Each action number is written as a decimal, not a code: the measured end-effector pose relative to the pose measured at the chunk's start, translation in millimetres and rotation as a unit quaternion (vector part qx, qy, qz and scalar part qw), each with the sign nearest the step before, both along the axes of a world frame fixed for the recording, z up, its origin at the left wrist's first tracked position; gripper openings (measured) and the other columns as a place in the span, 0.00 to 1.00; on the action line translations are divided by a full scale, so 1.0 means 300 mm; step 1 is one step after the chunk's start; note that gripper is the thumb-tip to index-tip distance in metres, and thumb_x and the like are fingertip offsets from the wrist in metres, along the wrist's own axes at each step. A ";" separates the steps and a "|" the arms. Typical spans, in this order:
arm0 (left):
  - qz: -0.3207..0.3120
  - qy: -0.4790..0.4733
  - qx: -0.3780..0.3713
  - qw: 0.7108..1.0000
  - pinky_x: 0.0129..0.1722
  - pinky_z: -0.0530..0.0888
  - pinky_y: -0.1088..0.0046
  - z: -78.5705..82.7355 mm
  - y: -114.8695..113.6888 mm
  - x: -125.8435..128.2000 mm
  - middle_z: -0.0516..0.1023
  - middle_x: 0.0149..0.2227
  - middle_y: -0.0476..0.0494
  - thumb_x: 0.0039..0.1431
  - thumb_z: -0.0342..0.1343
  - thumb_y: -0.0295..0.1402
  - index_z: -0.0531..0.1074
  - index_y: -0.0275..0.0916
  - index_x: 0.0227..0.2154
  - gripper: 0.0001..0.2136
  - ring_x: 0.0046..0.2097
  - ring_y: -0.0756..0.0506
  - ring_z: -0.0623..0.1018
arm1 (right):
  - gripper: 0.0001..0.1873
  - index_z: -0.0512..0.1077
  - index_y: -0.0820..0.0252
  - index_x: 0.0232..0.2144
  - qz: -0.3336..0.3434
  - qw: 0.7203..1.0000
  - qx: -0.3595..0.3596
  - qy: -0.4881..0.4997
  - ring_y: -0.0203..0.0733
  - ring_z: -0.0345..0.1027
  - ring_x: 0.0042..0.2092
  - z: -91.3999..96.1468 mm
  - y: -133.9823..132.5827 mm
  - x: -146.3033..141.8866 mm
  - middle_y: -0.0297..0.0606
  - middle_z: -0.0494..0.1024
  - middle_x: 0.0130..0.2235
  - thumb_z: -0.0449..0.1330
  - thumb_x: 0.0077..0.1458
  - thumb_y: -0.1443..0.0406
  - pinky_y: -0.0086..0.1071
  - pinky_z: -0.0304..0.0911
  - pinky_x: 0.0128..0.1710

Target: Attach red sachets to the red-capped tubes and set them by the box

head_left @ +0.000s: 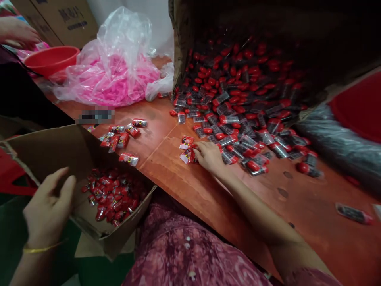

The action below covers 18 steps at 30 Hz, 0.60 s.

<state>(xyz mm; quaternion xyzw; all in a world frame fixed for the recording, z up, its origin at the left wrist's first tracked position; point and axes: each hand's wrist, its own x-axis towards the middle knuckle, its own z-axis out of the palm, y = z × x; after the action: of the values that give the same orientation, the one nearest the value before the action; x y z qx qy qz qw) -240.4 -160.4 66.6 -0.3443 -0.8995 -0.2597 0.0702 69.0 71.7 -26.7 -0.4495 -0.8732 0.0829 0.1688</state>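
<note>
Right hand [210,157], centre of frame, lies palm down on the table [184,186] with its fingers bent narrow over a few red-and-white packets [187,150]; whether they are pinched or only pressed flat cannot be told. The packets sit at the near edge of a pile [238,107] of dark, red-ended sachets. The pile spreads from a carton [178,39], upper right, tipped on its side so its contents run out within arm's reach. Left hand [47,210], lower left, is loosely open and clasps nothing, its fingers laid against the flap of a box [44,147]. The box stands below the table edge with its mouth up, apparently so goods can drop in; a heap [113,198] of red packets already lies in it. More strays [119,137] lie on the table just above the box. Upper left: a clear bag [119,75] of pink items, a red bowl [50,59], and another person's hand [18,31], well apart
</note>
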 end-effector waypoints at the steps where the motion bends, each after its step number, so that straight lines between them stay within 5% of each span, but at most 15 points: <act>1: -0.086 0.003 0.008 0.996 0.54 0.66 0.61 0.014 0.057 0.045 0.75 0.49 0.53 0.52 0.45 0.50 0.71 0.47 0.45 0.22 0.51 0.40 0.73 | 0.16 0.72 0.64 0.44 -0.006 1.000 0.006 -0.016 0.49 0.66 0.45 -0.022 -0.007 0.035 0.48 0.76 0.45 0.50 0.59 0.63 0.39 0.57 0.45; 3: -0.268 0.021 -0.004 0.963 0.57 0.62 0.62 0.017 0.183 0.146 0.76 0.47 0.48 0.55 0.46 0.46 0.73 0.41 0.42 0.19 0.54 0.41 0.70 | 0.17 0.71 0.65 0.45 -0.017 0.999 0.015 -0.034 0.52 0.63 0.50 -0.057 -0.032 0.069 0.50 0.73 0.48 0.48 0.59 0.63 0.41 0.55 0.48; 5: -0.434 0.023 -0.062 0.898 0.59 0.60 0.60 -0.015 0.312 0.256 0.74 0.50 0.44 0.57 0.46 0.41 0.73 0.39 0.41 0.17 0.57 0.41 0.67 | 0.18 0.71 0.63 0.47 -0.022 0.999 0.015 -0.037 0.52 0.60 0.53 -0.079 -0.060 0.068 0.50 0.72 0.50 0.47 0.61 0.62 0.43 0.54 0.49; 7: -0.529 0.029 -0.103 0.842 0.58 0.60 0.58 -0.072 0.424 0.364 0.69 0.54 0.39 0.57 0.46 0.37 0.72 0.37 0.43 0.16 0.60 0.39 0.62 | 0.19 0.71 0.60 0.48 -0.024 0.999 0.009 -0.027 0.51 0.60 0.53 -0.090 -0.084 0.052 0.49 0.71 0.51 0.46 0.61 0.62 0.43 0.54 0.49; 9: -0.558 0.055 -0.142 0.816 0.57 0.61 0.55 -0.135 0.504 0.454 0.66 0.57 0.35 0.57 0.47 0.34 0.70 0.36 0.45 0.15 0.61 0.37 0.60 | 0.18 0.71 0.57 0.47 -0.024 1.000 0.001 -0.010 0.49 0.60 0.53 -0.094 -0.098 0.038 0.46 0.72 0.52 0.46 0.61 0.63 0.42 0.53 0.48; 12: -0.532 0.088 -0.187 0.821 0.54 0.63 0.55 -0.191 0.556 0.534 0.65 0.57 0.29 0.56 0.49 0.32 0.67 0.33 0.48 0.17 0.60 0.36 0.61 | 0.15 0.74 0.53 0.43 -0.030 0.999 -0.006 0.024 0.47 0.61 0.53 -0.094 -0.104 0.039 0.41 0.74 0.50 0.49 0.61 0.62 0.41 0.53 0.48; 15: -0.484 0.082 -0.182 0.852 0.50 0.67 0.59 -0.172 0.562 0.564 0.70 0.51 0.28 0.58 0.47 0.35 0.67 0.31 0.47 0.17 0.54 0.37 0.68 | 0.15 0.75 0.52 0.41 -0.049 0.997 0.009 0.063 0.45 0.63 0.51 -0.078 -0.099 0.063 0.40 0.75 0.50 0.49 0.61 0.61 0.40 0.52 0.49; 18: -0.432 -0.007 -0.165 0.887 0.39 0.69 0.66 -0.125 0.574 0.586 0.77 0.34 0.34 0.59 0.44 0.44 0.73 0.32 0.37 0.20 0.41 0.40 0.76 | 0.16 0.75 0.52 0.42 -0.092 0.991 0.053 0.086 0.46 0.64 0.51 -0.036 -0.095 0.092 0.42 0.74 0.51 0.49 0.61 0.61 0.43 0.49 0.51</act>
<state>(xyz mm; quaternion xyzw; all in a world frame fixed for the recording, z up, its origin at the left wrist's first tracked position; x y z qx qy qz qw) -64.6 11.8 29.2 -0.7036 -0.6921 -0.1149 -0.1125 96.6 43.2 -37.4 -0.5094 -0.8137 0.0586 0.2739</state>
